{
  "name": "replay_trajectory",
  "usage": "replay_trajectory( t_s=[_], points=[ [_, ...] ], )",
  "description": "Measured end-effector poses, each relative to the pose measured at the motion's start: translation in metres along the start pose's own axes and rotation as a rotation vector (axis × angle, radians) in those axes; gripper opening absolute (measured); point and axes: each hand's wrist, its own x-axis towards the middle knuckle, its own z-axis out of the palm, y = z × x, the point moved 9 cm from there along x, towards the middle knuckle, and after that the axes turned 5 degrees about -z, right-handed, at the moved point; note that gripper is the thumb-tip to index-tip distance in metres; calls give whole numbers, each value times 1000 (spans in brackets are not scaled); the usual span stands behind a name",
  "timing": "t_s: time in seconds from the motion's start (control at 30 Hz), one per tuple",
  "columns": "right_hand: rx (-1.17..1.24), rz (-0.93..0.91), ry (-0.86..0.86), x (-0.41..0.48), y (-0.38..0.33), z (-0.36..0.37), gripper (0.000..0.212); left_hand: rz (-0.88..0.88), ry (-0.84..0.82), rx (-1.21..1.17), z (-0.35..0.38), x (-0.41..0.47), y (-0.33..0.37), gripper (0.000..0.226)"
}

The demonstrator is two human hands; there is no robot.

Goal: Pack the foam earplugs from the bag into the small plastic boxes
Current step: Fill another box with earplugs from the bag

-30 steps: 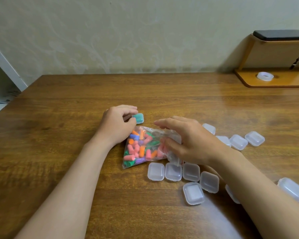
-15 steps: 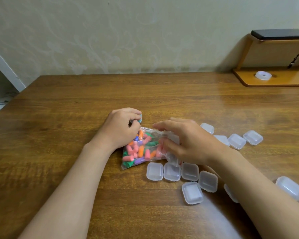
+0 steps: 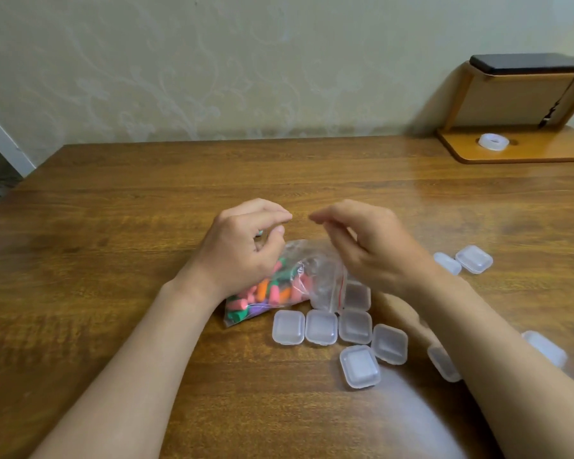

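A clear zip bag (image 3: pixel 279 289) full of colourful foam earplugs lies mid-table, its clear end bunched up toward the right. My left hand (image 3: pixel 242 246) hovers over the bag's upper left. Its fingers are loosely curled and nothing shows between thumb and fingertips. A sliver of a teal-filled box (image 3: pixel 260 231) peeks out behind it. My right hand (image 3: pixel 368 250) arches over the bag's right end with the fingers curled forward. Its thumb is hidden, so any grip on the bag is unclear. Several small clear plastic boxes (image 3: pixel 321 326) lie closed in front of the bag and under my right forearm.
More closed boxes (image 3: pixel 474 259) sit to the right, one (image 3: pixel 545 348) by my right forearm. A wooden stand (image 3: pixel 524 150) at the back right carries a tape roll (image 3: pixel 493 141) and a dark phone (image 3: pixel 527 63). The wooden table (image 3: pixel 113 260) ends at the wall.
Both hands have risen off the bag and the teal box, and their fingertips now nearly meet above the bag. The bag's clear right end has bunched up.
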Motion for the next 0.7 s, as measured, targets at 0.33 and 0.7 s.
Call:
replay_trajectory(
  t_s=[0.33, 0.7],
  points=[
    [-341, 429, -241, -25, 66, -23, 36, 47, -137, -56, 23, -6, 15, 26],
    [-165, 379, -188, -25, 61, -27, 23, 15, -158, -84, 22, -8, 15, 21]
  ],
)
